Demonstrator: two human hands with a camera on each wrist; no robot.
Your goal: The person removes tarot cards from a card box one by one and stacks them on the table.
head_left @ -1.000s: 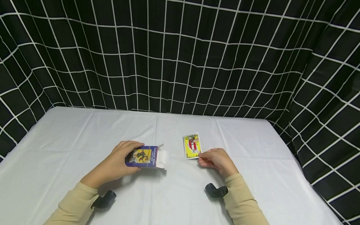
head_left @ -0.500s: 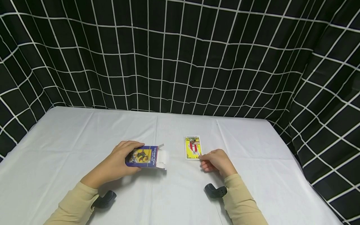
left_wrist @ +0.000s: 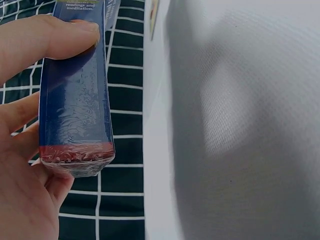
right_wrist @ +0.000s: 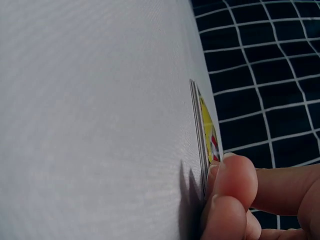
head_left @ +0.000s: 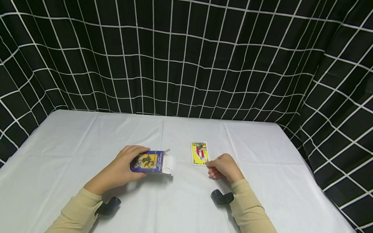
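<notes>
My left hand holds a blue tarot card box, thumb on one side and fingers round the other. The box is tipped on its side, its open white flaps pointing right. Its plastic-wrapped end shows in the left wrist view. A thin stack of tarot cards lies on the white cloth right of the box, a yellow picture with a red-and-white figure on top. My right hand pinches the near right corner of the stack. Seen edge-on in the right wrist view, several card edges sit close together behind my fingertips.
A white cloth covers the table. Black curtains with white grid lines stand along its back and sides. Dark wrist mounts are strapped to both forearms, low over the cloth.
The tarot cards have come slightly toward me and straightened, now lying flat and neatly stacked. My right hand has shifted slightly with them. The left hand and box have stayed nearly still.
</notes>
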